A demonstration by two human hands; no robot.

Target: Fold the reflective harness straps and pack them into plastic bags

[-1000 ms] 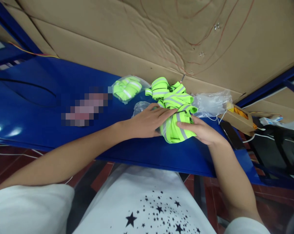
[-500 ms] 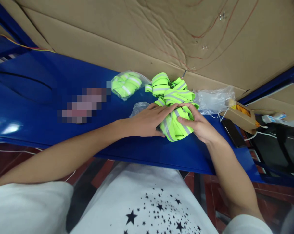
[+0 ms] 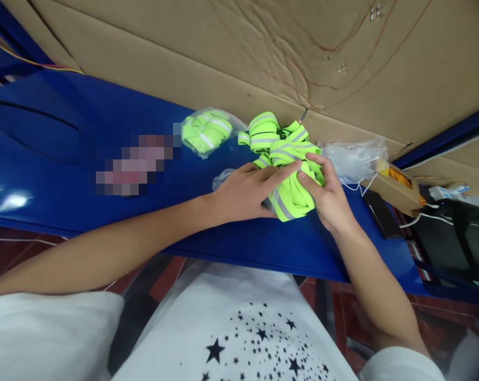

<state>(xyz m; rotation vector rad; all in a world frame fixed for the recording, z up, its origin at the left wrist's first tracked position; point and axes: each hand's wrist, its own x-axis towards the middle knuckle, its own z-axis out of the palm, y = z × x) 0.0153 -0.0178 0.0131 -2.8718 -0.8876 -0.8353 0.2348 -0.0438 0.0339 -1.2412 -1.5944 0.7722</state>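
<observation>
My left hand (image 3: 249, 191) and my right hand (image 3: 330, 197) grip a folded bundle of neon yellow-green strap (image 3: 290, 198) with a grey reflective stripe, from its left and right sides. Clear plastic shows at the bundle's left edge, partly under my left fingers. Right behind it lie more loose coils of the same strap (image 3: 264, 132). Farther left, a clear bag (image 3: 206, 132) holds another strap bundle. A piece of clear plastic (image 3: 222, 179) shows behind my left wrist.
Everything rests on a blue table (image 3: 152, 112) against a cardboard wall (image 3: 175, 58). To the right are empty-looking clear bags (image 3: 352, 160), an open cardboard box (image 3: 396, 188) with orange items, and a black phone (image 3: 381, 214) near white cables. A blurred-out patch covers the left.
The bundle has shifted slightly up and right with both hands. My right fingers have moved higher on its right side. The camera view has moved a little.
</observation>
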